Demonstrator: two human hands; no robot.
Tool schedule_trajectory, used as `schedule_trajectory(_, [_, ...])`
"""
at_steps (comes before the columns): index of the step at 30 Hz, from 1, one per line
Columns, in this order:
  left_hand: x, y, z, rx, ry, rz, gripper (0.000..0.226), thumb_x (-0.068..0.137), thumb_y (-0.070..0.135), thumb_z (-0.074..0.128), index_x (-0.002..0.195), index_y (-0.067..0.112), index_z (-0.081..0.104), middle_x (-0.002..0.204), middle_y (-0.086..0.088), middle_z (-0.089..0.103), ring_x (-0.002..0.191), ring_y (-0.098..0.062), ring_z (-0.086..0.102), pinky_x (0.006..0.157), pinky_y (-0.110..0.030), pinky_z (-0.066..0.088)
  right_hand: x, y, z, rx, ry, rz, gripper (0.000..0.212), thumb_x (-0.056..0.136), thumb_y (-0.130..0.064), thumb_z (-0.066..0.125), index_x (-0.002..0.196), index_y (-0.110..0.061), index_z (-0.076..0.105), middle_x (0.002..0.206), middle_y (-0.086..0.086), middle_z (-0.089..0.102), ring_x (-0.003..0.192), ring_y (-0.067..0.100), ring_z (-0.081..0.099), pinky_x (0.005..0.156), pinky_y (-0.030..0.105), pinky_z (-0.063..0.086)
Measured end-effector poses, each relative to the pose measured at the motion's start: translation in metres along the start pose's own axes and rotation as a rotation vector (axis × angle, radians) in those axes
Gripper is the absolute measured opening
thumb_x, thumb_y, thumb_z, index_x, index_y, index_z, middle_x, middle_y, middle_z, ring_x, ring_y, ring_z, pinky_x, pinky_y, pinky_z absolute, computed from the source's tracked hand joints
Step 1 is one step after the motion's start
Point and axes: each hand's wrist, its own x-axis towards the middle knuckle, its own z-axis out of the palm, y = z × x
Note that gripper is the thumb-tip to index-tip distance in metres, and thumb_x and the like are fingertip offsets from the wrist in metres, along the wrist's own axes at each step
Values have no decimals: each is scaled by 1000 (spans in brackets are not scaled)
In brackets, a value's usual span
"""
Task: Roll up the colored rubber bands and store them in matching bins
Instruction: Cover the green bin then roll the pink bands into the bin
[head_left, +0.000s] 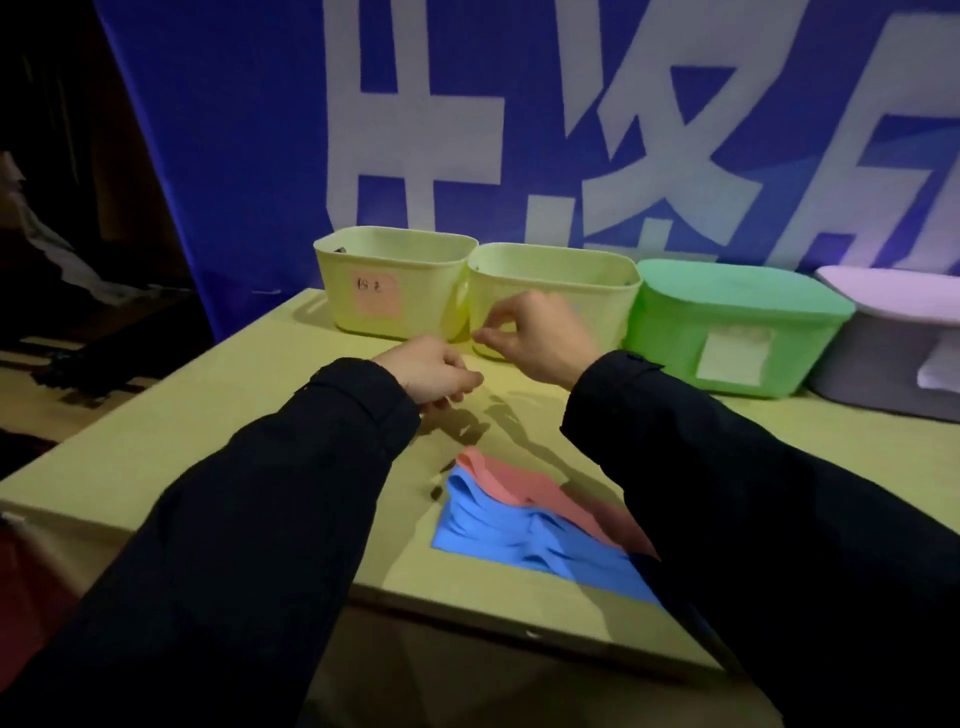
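Cardboard tabletop (156, 467) — yellow bins (389, 291), contents hidden; both hands' grasp unclear.

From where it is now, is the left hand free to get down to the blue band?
Probably yes. The left hand hovers over bare table just beyond the blue band, with nothing between them. The pink band overlaps only its far edge, leaving its near side exposed.

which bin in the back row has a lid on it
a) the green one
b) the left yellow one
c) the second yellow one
a, the green bin is capped by a matching green lid, while the two yellow bins, left and second, stand open at the top.
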Motion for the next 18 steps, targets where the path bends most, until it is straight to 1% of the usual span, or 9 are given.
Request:
schedule_trajectory(3, [-17, 5, 14, 283, -50, -115, 53, 88, 61, 64, 84, 8, 74, 74, -3, 70, 63, -23, 60, 66, -31, 47, -27, 7, -13, 81, 21, 39, 24, 92, -43, 67, 90, -21, 76, 93, -6, 74, 88, 17, 65, 75, 35, 53])
schedule_trajectory(4, [-22, 6, 18, 367, -50, -134, 55, 83, 64, 66, 81, 10, 74, 73, -3, 71, 65, -23, 62, 66, -31, 47, -35, 9, -16, 103, 28, 49, 25, 91, -43, 67, 89, -20, 76, 93, -5, 74, 88, 18, 65, 76, 35, 53])
schedule_trajectory(6, [-31, 6, 28, 416, -66, -132, 46, 76, 59, 78, 77, 13, 76, 75, -1, 74, 72, -23, 67, 66, -32, 50, -51, 12, -18, 126, 32, 49, 24, 91, -41, 68, 90, -19, 77, 95, -2, 75, 89, 19, 66, 79, 37, 54])
schedule_trajectory(8, [-35, 6, 38, 359, -62, -87, 28, 78, 44, 84, 77, 18, 76, 80, 1, 75, 81, -20, 69, 70, -31, 52, -65, 15, -17, 129, 18, 50, 23, 91, -41, 67, 90, -19, 76, 97, -2, 76, 91, 20, 67, 82, 38, 54])
schedule_trajectory(10, [-39, 8, 43, 304, 4, -27, 16, 82, 31, 83, 76, 20, 73, 80, 2, 73, 82, -20, 67, 70, -30, 52, -78, 18, -18, 125, 14, 62, 23, 91, -42, 67, 89, -20, 75, 97, -1, 76, 92, 20, 68, 81, 38, 55])
schedule_trajectory(13, [-47, 19, 39, 265, 149, 90, 10, 92, 28, 71, 87, 21, 67, 89, 0, 69, 89, -22, 65, 73, -32, 50, -89, 24, -20, 159, 24, 89, 23, 91, -40, 68, 87, -18, 75, 94, 0, 76, 90, 19, 68, 79, 36, 54])
schedule_trajectory(15, [-53, 36, 32, 145, 217, 241, 7, 97, 24, 63, 97, 18, 64, 98, -4, 67, 95, -26, 65, 79, -37, 54, -91, 29, -27, 287, 46, 112, 22, 91, -36, 70, 87, -15, 75, 88, -1, 75, 85, 16, 68, 76, 35, 54])
schedule_trajectory(16, [-57, 46, 29, 23, 244, 320, 5, 99, 21, 61, 100, 16, 63, 101, -6, 67, 97, -27, 66, 80, -38, 57, -91, 30, -33, 403, 62, 130, 19, 92, -33, 70, 88, -14, 75, 86, -2, 75, 83, 14, 69, 77, 35, 54])
schedule_trajectory(18, [-68, 71, 22, -220, 305, 448, 5, 99, 16, 61, 103, 14, 64, 105, -7, 68, 97, -24, 67, 79, -34, 60, -94, 33, -50, 659, 107, 130, 17, 96, -29, 66, 94, -15, 75, 89, -1, 76, 85, 12, 71, 82, 34, 57])
